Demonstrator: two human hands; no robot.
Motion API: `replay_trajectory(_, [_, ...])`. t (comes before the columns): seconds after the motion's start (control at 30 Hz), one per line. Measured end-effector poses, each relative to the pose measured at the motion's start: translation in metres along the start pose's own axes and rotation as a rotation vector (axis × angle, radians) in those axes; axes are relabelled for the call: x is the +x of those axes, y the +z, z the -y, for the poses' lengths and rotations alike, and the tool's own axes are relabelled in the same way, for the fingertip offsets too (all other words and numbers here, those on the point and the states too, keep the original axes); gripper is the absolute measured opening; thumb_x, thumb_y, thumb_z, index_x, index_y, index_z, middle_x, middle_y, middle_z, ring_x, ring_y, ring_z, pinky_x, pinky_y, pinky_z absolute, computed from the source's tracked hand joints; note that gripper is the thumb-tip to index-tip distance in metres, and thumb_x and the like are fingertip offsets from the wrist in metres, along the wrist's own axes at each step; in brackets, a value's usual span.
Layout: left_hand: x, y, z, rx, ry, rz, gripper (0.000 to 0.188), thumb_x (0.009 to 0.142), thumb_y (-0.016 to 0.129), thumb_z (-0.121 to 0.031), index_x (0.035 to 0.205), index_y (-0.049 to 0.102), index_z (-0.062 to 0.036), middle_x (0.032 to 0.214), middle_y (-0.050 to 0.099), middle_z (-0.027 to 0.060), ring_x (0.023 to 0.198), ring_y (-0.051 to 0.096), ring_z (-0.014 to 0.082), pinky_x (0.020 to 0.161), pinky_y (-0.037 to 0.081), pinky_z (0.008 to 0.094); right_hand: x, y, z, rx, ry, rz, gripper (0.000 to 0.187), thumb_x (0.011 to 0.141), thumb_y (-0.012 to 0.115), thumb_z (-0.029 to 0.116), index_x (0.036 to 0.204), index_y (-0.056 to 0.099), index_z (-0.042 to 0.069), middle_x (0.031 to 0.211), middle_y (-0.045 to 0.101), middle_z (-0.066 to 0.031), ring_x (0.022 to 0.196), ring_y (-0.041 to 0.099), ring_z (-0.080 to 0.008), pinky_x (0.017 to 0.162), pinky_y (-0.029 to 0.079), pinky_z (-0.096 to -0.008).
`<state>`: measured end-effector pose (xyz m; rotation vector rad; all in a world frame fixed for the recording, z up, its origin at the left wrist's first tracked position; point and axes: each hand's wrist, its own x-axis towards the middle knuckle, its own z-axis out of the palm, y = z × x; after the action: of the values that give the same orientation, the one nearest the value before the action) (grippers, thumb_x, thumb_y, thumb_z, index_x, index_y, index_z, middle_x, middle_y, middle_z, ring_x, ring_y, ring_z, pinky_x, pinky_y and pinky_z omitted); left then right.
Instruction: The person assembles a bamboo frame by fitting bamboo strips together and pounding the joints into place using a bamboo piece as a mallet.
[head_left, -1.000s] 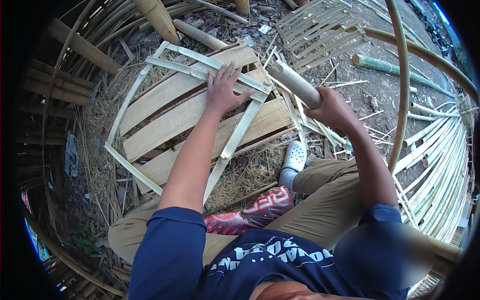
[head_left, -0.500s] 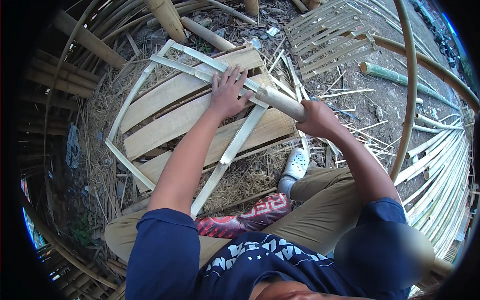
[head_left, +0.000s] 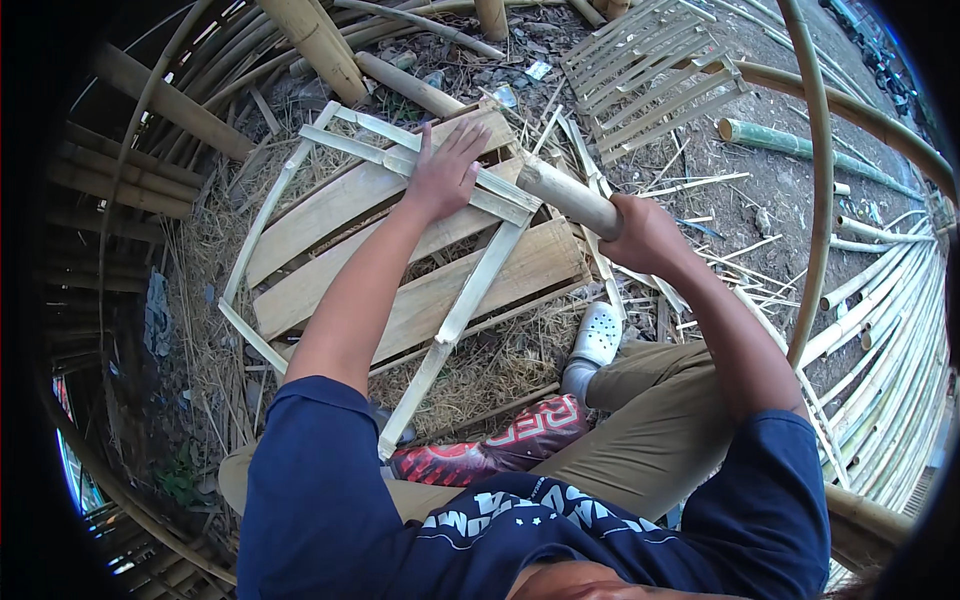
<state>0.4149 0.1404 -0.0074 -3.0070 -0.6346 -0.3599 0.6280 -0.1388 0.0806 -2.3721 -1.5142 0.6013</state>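
Observation:
My left hand (head_left: 447, 172) lies flat with its fingers stretched out, pressing on two pale split-bamboo strips. Those strips run beneath the palm to a corner, where another bamboo strip (head_left: 470, 300) slants down toward my lap. Bent at several places, the strips form a large angular loop over a slatted wooden board (head_left: 330, 232). My right hand (head_left: 643, 234) is wrapped round one end of a short, thick round stick (head_left: 568, 196). The stick's far end is close to the strips' corner, right of my left hand; whether it touches them I cannot tell.
A bamboo slat rack (head_left: 655, 80) lies at the far right, near a green bamboo pole (head_left: 810, 155). Long bamboo poles (head_left: 880, 330) are piled on the right. A curved pole (head_left: 822, 180) arches beside my right arm. A red bag (head_left: 490, 450) lies by my legs.
The stick's far end has shifted off the strips, to the right of their corner. My left hand has slid slightly up and left along the strips. The view has shifted a little.

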Motion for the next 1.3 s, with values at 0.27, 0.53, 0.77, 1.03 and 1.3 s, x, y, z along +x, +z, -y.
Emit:
replay_trajectory(0.27, [0.001, -0.001, 0.007, -0.015, 0.087, 0.047, 0.065, 0.104, 0.042, -0.022, 0.168, 0.032, -0.0189, 0.173, 0.035, 0.0045, 0.162, 0.026, 0.0255, 0.130, 0.005, 0.0673, 0.001, 0.004, -0.003, 0.023, -0.078, 0.005, 0.038, 0.073, 0.079, 0.020, 0.102, 0.072, -0.002, 0.094, 0.074, -0.0232, 0.091, 0.073, -0.0415, 0.084, 0.058, -0.0482])
replay_trajectory(0.53, [-0.002, 0.005, 0.007, -0.035, 0.045, 0.014, 0.062, 0.105, 0.043, -0.025, 0.166, 0.036, -0.0203, 0.173, 0.035, 0.0049, 0.160, 0.030, 0.0256, 0.131, 0.013, 0.0613, 0.002, 0.002, -0.002, 0.001, -0.057, 0.038, 0.038, 0.073, 0.080, 0.020, 0.102, 0.072, -0.002, 0.094, 0.074, -0.0242, 0.091, 0.073, -0.0416, 0.084, 0.058, -0.0476])
replay_trajectory(0.77, [-0.002, 0.002, 0.004, -0.043, 0.047, 0.013, 0.059, 0.105, 0.044, -0.026, 0.164, 0.040, -0.0243, 0.172, 0.037, 0.0047, 0.159, 0.032, 0.0254, 0.131, 0.016, 0.0596, 0.002, 0.004, -0.002, 0.045, -0.058, 0.029, 0.039, 0.073, 0.080, 0.020, 0.104, 0.071, -0.003, 0.093, 0.074, -0.0242, 0.090, 0.074, -0.0416, 0.084, 0.058, -0.0482])
replay_trajectory(1.03, [-0.004, 0.000, 0.006, -0.027, 0.089, -0.001, 0.061, 0.104, 0.045, -0.029, 0.165, 0.039, -0.0277, 0.170, 0.041, 0.0019, 0.159, 0.033, 0.0264, 0.129, 0.021, 0.0611, 0.005, 0.006, -0.002, 0.042, -0.059, 0.036, 0.041, 0.073, 0.080, 0.020, 0.104, 0.071, -0.004, 0.095, 0.072, -0.0255, 0.094, 0.072, -0.0424, 0.087, 0.056, -0.0483])
replay_trajectory(1.3, [-0.005, -0.004, 0.008, -0.043, 0.141, 0.055, 0.069, 0.099, 0.046, -0.025, 0.167, 0.035, -0.0244, 0.171, 0.039, 0.0016, 0.159, 0.033, 0.0289, 0.128, 0.021, 0.0636, 0.008, 0.007, -0.006, 0.035, -0.073, 0.043, 0.042, 0.072, 0.080, 0.021, 0.105, 0.071, -0.003, 0.096, 0.073, -0.0253, 0.094, 0.073, -0.0422, 0.087, 0.057, -0.0481])
